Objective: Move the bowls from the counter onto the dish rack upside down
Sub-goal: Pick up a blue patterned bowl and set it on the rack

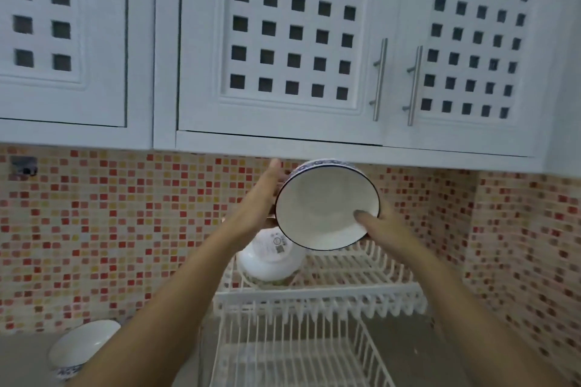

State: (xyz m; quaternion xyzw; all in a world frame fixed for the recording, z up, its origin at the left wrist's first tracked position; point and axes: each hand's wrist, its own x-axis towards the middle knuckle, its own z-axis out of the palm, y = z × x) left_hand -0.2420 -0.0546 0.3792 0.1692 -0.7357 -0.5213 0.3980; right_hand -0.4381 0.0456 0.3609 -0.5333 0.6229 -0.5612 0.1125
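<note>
- A white ceramic bowl with a dark rim and blue-patterned outside [327,204] was held up in the air by both hands, above the upper tier of the white wire dish rack [317,295] and just under the white lattice-door wall cabinets [283,41].
- The bowl was tipped on its side, its open mouth facing the camera; it was neither upright nor yet turned over.
- The left hand [261,198] lay flat along the bowl's left outer wall with its fingers stretched upward, pressing rather than curling round.
- The right hand [377,226] gripped the lower right rim, with one digit hooked inside the bowl.
- A plain white bowl with a label on its base [270,258] already rested upside down, slightly tilted, on the rack's upper tier, just below the held bowl; that part of the job looked done.
- Another white bowl with a blue pattern near its foot [80,349] sat mouth-up on the grey counter [19,361] at the lower left, well apart from the rack, so it seemed left to move.
- The task appeared roughly midway: one bowl placed, one in hand needing to be inverted and set down, and at least one waiting.
- The rack's lower tier showed no dishes.
</note>
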